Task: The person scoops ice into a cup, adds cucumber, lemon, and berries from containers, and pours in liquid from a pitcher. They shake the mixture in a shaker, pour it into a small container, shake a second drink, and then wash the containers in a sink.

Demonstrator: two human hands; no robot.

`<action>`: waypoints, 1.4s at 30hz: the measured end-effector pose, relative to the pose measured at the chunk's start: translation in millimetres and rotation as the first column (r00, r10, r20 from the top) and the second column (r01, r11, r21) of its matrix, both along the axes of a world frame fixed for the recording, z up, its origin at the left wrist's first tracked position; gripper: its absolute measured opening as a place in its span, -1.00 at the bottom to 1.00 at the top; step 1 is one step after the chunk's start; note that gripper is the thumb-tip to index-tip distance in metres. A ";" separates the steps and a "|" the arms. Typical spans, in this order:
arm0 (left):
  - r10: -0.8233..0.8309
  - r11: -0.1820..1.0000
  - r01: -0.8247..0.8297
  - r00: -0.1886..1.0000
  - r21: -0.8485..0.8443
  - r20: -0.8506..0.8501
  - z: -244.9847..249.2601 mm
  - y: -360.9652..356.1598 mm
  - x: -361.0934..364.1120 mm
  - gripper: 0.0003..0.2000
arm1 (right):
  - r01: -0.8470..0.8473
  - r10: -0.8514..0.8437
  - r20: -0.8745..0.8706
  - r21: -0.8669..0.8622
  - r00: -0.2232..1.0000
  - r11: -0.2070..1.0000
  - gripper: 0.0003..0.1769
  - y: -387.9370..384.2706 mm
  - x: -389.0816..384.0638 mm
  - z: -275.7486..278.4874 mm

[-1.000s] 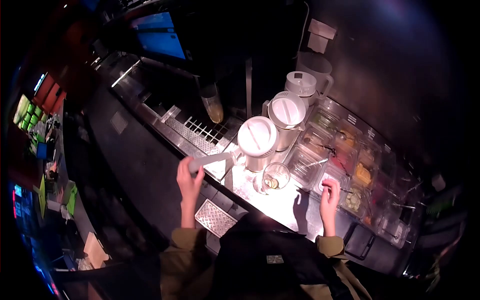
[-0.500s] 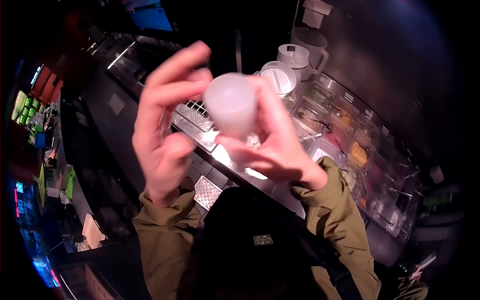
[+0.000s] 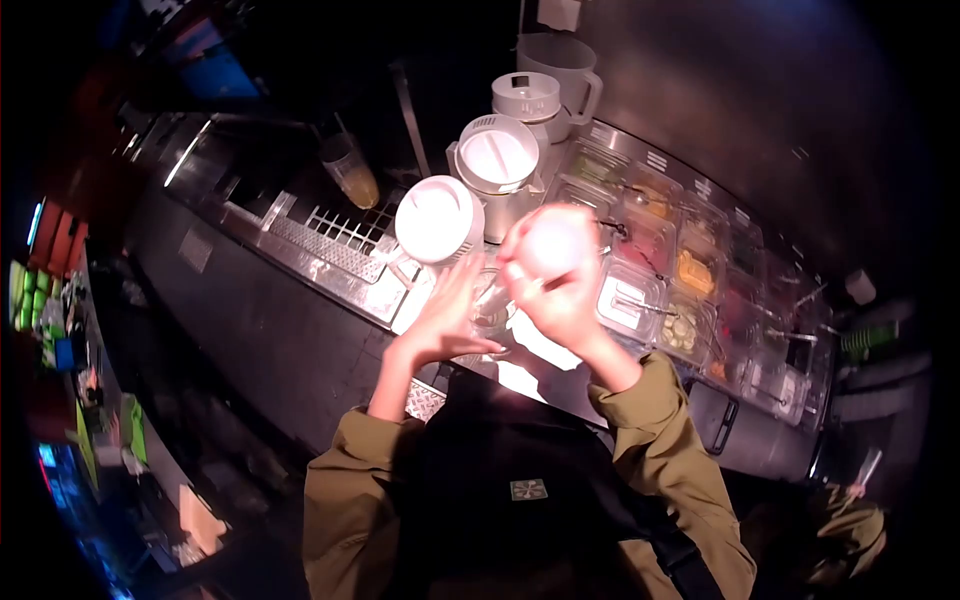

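My right hand [image 3: 562, 290] is wrapped round a pale, translucent cup [image 3: 557, 247], held up over the counter and washed out by the bright light. Its round end faces me. Lower and to the left, my left hand [image 3: 440, 318] is open, fingers stretched forward and thumb apart. Between the two hands a clear container [image 3: 490, 300] stands on the counter, partly covered by the left fingers. Just beyond those fingertips is a white round-topped pitcher [image 3: 436, 220].
More white-lidded pitchers [image 3: 497, 155] and a large clear jug [image 3: 560, 75] line the back. A tilted glass of yellow drink [image 3: 352, 180] is by the metal grate [image 3: 345, 235]. Clear ingredient tubs [image 3: 695, 270] fill the right side. Another person's sleeve [image 3: 850, 530] shows lower right.
My right hand has carried the cup forward and to the right, away from me. The left hand has left the cup's side and reached down toward the counter. The view has shifted.
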State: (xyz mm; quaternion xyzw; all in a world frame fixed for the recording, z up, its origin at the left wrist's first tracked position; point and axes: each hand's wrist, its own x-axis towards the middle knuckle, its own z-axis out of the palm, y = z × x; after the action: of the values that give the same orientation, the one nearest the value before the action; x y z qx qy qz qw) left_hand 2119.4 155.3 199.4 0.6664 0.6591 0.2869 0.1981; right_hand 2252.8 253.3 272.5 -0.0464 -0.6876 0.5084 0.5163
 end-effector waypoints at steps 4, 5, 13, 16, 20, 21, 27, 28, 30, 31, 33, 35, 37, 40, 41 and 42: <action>-0.106 0.994 0.099 0.983 0.055 0.147 -45.2 40.7 -4.2 -0.04 | 0.121 -0.077 0.232 -0.182 0.970 0.976 -0.68 -5.4 -11.2 -69.1; -0.054 0.998 0.050 0.995 0.045 0.088 -51.0 41.3 1.5 -0.08 | 0.158 -0.101 0.233 -0.241 0.967 0.958 -0.66 -2.9 -9.3 -78.5; -0.321 0.914 0.302 0.946 0.270 0.031 -70.6 66.1 20.8 -0.28 | 0.349 -0.281 0.282 -0.234 0.918 0.907 -0.83 -2.8 8.3 -27.5; -0.263 0.956 0.270 0.962 0.114 -0.071 -63.3 74.6 38.7 -0.16 | 0.337 -0.316 0.122 -0.447 0.941 0.829 -0.81 3.8 17.8 -37.6; -0.330 0.933 0.318 0.943 0.169 0.051 -57.5 78.7 51.7 -0.19 | 0.366 -0.350 0.125 -0.469 0.928 0.804 -0.72 5.9 34.1 -40.4; -0.332 0.934 0.319 0.941 0.164 0.062 -56.4 76.7 53.7 -0.20 | 0.360 -0.345 0.119 -0.464 0.931 0.810 -0.71 4.2 37.1 -42.0; -0.288 0.941 0.251 0.946 0.226 0.147 -52.7 80.4 56.5 -0.40 | 0.354 -0.358 0.083 -0.468 0.930 0.810 -0.68 0.6 34.8 -44.5; -0.284 0.941 0.244 0.946 0.233 0.156 -51.9 81.1 55.3 -0.45 | 0.348 -0.352 0.085 -0.479 0.932 0.806 -0.68 -0.5 34.4 -42.0; -0.264 0.934 0.204 0.947 0.293 0.182 -55.5 82.1 56.3 -0.58 | 0.414 -0.376 0.175 -0.427 0.910 0.804 -0.68 -2.8 35.2 -33.6; -0.264 0.937 0.206 0.946 0.281 0.188 -56.1 80.0 56.1 -0.58 | 0.444 -0.387 0.218 -0.398 0.896 0.803 -0.67 -4.4 35.0 -26.3; -0.258 0.944 0.202 0.945 0.261 0.202 -53.2 80.4 53.7 -0.58 | 0.546 -0.505 0.208 -0.315 0.838 0.777 -0.67 -13.5 41.7 8.8; -0.300 0.936 0.246 0.932 0.251 0.205 -52.4 82.5 50.1 -0.60 | 0.487 -0.480 0.103 -0.307 0.871 0.817 -0.63 -24.7 46.2 33.5; -0.303 0.927 0.244 0.935 0.285 0.183 -49.9 85.7 49.4 -0.64 | 0.438 -0.444 0.053 -0.309 0.894 0.844 -0.62 -15.2 41.7 7.8; -0.200 0.960 0.136 0.945 0.244 0.258 -46.3 85.1 55.8 -0.72 | 0.429 -0.400 0.161 -0.437 0.902 0.791 -0.57 3.3 26.0 -49.8; -0.215 0.953 0.140 0.938 0.267 0.274 -47.4 85.1 51.6 -0.72 | 0.416 -0.368 0.195 -0.455 0.909 0.787 -0.54 -0.3 23.4 -43.8; -0.213 0.966 0.169 0.948 0.193 0.236 -47.7 84.2 50.3 -0.70 | 0.441 -0.342 0.288 -0.437 0.894 0.784 -0.54 -0.1 26.0 -34.6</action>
State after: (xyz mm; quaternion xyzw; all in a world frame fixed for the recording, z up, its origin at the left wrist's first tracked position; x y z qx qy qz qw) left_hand 2169.7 239.5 151.7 0.6994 0.5332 0.4048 0.2505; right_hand 2278.8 253.2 237.8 -0.3673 -0.5575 0.5403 0.5123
